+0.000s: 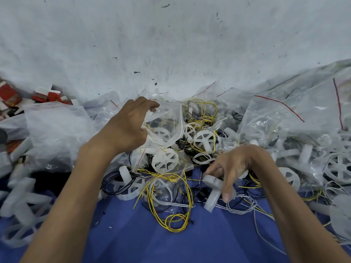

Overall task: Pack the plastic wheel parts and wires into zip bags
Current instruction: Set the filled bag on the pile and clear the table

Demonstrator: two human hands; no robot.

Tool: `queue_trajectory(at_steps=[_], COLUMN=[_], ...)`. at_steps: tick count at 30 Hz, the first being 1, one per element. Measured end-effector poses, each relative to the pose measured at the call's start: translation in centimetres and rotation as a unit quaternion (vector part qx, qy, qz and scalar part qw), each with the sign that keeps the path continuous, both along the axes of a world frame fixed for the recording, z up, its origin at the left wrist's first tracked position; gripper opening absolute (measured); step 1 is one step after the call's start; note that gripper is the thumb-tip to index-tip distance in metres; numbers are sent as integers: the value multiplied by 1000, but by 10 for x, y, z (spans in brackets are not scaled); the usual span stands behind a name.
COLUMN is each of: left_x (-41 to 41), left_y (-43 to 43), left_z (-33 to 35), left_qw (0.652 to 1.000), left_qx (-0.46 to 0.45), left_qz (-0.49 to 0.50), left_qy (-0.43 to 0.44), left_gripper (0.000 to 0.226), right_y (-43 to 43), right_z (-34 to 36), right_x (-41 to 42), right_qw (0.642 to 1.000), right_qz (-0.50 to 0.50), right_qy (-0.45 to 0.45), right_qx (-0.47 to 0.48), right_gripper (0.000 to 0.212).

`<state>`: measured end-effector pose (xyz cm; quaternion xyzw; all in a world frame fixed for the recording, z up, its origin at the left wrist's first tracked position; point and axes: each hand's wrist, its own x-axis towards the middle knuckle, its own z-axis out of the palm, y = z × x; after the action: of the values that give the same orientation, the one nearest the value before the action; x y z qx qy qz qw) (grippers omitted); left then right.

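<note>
My left hand (131,126) is up in the middle of the frame, thumb and fingers curled and pinching the edge of a clear zip bag (167,118). The bag hangs open to the right of my knuckles, with a white wheel part showing through the film. My right hand (234,168) sits lower, right of centre, fingers bent down around a white plastic wheel (212,194). The wheel stands on edge on the blue cloth (123,234), thumb on one side and fingertips on the other. Grey-white wires (239,207) lie just under that hand.

Between my wrists a yellow wire loop (171,198) sprawls on the cloth, tangled with black leads. Above it, two spoked wheels (165,160) rest in the heap at centre frame. More clear bags (281,118) with red seal lines pile up at the right. Red and white boxes (51,95) sit at the upper left edge, against the white sheet (171,44).
</note>
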<state>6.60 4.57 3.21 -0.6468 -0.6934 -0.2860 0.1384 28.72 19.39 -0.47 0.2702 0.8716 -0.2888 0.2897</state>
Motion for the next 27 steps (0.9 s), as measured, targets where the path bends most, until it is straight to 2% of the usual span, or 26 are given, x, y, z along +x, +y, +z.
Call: queue_trajectory(at_steps=[2, 3, 6, 8, 10, 13, 16, 17, 18, 20, 23, 27], left_x=[1, 1, 3, 6, 10, 16, 22, 25, 27, 30, 34, 43], left_y=[0, 0, 0, 1, 2, 4, 6, 6, 6, 6, 3, 2], left_z=[1, 1, 1, 1, 2, 2, 2, 3, 3, 5, 7, 8], left_qw=[1000, 1000, 1000, 1000, 999, 998, 998, 998, 998, 998, 997, 996], left_qx=[-1, -5, -17, -25, -35, -55, -61, -62, -63, -63, -72, -83], left_qz=[3, 5, 14, 11, 7, 4, -4, -9, -15, -23, -29, -42], left_qy=[-4, -6, -5, 0, 3, 5, 13, 18, 20, 18, 21, 8], left_gripper=[69, 69, 68, 68, 68, 70, 73, 73, 73, 74, 79, 81], right_y=[-2, -3, -9, -13, -19, -32, -46, -50, -54, -60, -61, -55], right_z=[1, 2, 16, 31, 47, 64, 73, 74, 72, 66, 57, 50], right_x=[1, 2, 9, 17, 25, 29, 18, 12, 5, -8, -22, -30], right_qw=[1000, 999, 990, 978, 957, 895, 806, 789, 786, 806, 822, 807], right_qz=[6, 4, -39, -49, -61, -73, -84, -88, -88, -82, -76, -103], right_qy=[22, 45, 134, 203, 282, 439, 586, 608, 611, 582, 544, 510], right_qx=[-3, -7, -6, 26, 28, -9, 10, 17, 29, 74, 153, 279], right_gripper=[50, 48, 66, 80, 81, 66, 68, 72, 77, 83, 70, 51])
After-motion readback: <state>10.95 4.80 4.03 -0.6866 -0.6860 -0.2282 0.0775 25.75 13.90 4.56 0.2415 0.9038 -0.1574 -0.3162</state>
